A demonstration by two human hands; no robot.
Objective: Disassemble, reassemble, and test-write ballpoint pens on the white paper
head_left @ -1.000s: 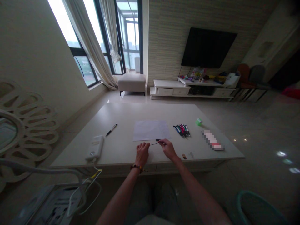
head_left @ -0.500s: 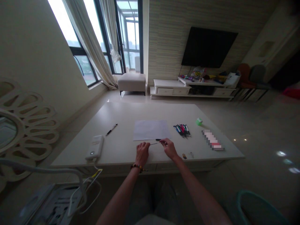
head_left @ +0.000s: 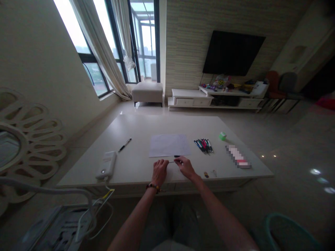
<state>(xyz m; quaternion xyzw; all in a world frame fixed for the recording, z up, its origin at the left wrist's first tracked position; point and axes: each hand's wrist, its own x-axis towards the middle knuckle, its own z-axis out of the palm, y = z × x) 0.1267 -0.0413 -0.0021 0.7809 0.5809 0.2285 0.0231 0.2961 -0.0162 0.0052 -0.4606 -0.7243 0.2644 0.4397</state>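
Observation:
Between my two hands runs a thin dark rod (head_left: 171, 161), like a pen refill. My left hand (head_left: 160, 171) has its fingers closed on the rod's left end. At its right end my right hand (head_left: 185, 166) pinches it, fingertips bent together. A short black piece (head_left: 177, 156) lies just beyond my right fingertips, by the near edge of the white paper (head_left: 169, 145). Several pens (head_left: 203, 145) lie in a bunch right of the paper. A single pen (head_left: 125, 144) rests on the left side of the table.
On the white table (head_left: 141, 123) are a white power strip (head_left: 106, 165) at left, a green box (head_left: 222, 136), a blurred pink-white object (head_left: 238, 157) and two small items (head_left: 206, 174) at right. A teal-rimmed bin (head_left: 267, 223) stands at the lower right.
My right hand has moved slightly left, closer to my left hand, and less of the thin rod shows between them. The things on the table have stayed in place.

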